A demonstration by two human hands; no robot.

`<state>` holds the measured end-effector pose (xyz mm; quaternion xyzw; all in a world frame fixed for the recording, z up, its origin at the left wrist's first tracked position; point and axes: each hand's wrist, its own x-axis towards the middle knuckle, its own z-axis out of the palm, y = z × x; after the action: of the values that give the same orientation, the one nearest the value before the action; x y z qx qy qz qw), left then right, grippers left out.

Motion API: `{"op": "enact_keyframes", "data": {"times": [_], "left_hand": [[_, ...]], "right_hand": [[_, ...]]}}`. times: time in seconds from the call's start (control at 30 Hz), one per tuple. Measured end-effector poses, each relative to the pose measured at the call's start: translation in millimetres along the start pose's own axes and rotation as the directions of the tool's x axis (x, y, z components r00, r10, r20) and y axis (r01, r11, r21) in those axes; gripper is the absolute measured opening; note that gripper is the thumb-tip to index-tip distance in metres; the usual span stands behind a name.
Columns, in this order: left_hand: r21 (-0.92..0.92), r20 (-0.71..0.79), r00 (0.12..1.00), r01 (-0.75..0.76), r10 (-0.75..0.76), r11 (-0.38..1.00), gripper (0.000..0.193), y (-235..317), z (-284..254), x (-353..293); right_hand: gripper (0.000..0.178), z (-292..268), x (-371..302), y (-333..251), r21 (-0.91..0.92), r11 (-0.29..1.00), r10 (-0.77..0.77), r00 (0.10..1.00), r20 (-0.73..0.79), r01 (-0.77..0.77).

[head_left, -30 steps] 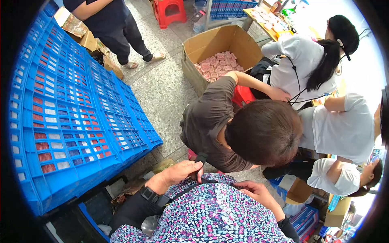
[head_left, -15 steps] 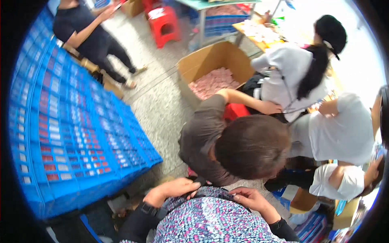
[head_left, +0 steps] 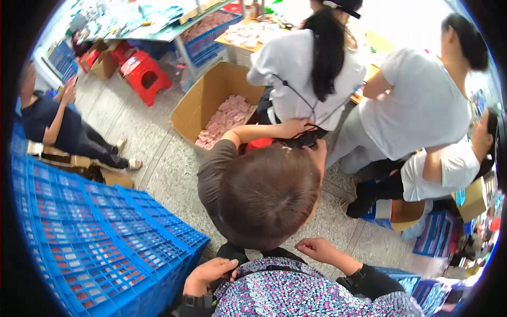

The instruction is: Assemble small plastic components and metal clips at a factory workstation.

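My left hand [head_left: 212,270] is closed beside the waist of my patterned apron [head_left: 296,290], its thumb and fingers at a dark edge there; what they grip I cannot make out. Off the apron to the right, my right hand [head_left: 321,250] is held with fingers curled in, nothing visible in it. Right in front of me is a person in a dark brown shirt [head_left: 214,171], head bent. That person's hands [head_left: 293,128] are on a black strapped item [head_left: 305,139] at the back of a long-haired person in white [head_left: 288,58].
Stacked blue crates [head_left: 100,238] rise at my left. Ahead stands a large cardboard box [head_left: 185,113] of pink pieces, near red stools [head_left: 145,76] and a worktable [head_left: 169,33]. More people in white [head_left: 417,105] are at the right, and one in dark clothes [head_left: 58,121] stands far left.
My right hand has come away from the apron's waist; my left hand stays by it. The view has swung right, and the person in brown now has both hands at the black item.
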<state>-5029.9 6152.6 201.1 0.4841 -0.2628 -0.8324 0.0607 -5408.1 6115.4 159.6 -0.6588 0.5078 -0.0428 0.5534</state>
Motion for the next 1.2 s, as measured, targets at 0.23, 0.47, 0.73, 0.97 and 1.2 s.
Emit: {"op": "enact_keyframes", "data": {"times": [0.23, 0.47, 0.73, 0.97, 1.2], "left_hand": [[0.145, 0.263, 0.964, -0.079, 0.039, 0.986, 0.051, 45, -36, 23], [0.088, 0.359, 0.929, -0.126, 0.086, 0.988, 0.053, 50, -99, 24], [0.022, 0.442, 0.887, -0.160, 0.134, 0.987, 0.052, 59, -157, 26], [0.004, 0.369, 0.922, -0.129, 0.118, 0.992, 0.052, 66, -167, 14], [-0.013, 0.300, 0.947, -0.119, 0.118, 0.993, 0.050, 68, -172, 6]], "right_hand": [[0.023, -24, -30, 76, -0.086, 0.925, 0.305, 0.859, -0.412, -0.370], [0.034, -143, -48, 21, -0.200, 0.948, -0.115, 0.319, -0.941, -0.247], [0.068, -139, -8, -208, -0.660, 0.520, -0.638, 0.267, -0.722, -0.543], [0.066, -131, 34, -232, -0.711, 0.635, -0.674, 0.233, -0.701, -0.304], [0.062, -154, 50, -221, -0.733, 0.663, -0.692, 0.248, -0.678, -0.154]]}}
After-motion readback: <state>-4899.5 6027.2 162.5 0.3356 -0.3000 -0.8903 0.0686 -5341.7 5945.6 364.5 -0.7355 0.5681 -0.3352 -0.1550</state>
